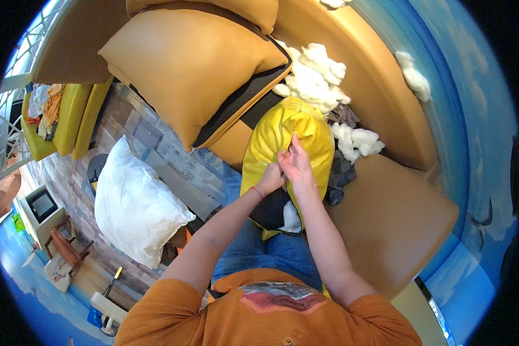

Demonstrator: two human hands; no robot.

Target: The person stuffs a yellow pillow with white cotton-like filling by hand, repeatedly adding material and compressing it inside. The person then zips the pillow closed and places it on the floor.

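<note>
A yellow leather-like cushion cover (259,142) rests on my lap, its opening towards me. Dark lining (264,212) and a bit of white stuffing (291,216) show through that opening. My left hand (271,178) is curled at the top of the opening, its fingers closed on the cover's edge; any zip pull there is hidden. Against it lies my right hand (296,163), palm turned up and fingers stretched along the yellow material. Whether the right thumb pinches anything cannot be made out.
White fibre stuffing (313,78) lies on the tan sofa beyond the cover, with more on its backrest. A large tan cushion (190,65) leans at upper left. To my left stand a white pillow (134,203) and a yellow-green seat (71,116) bearing cloths. A tan seat pad (389,220) is at right.
</note>
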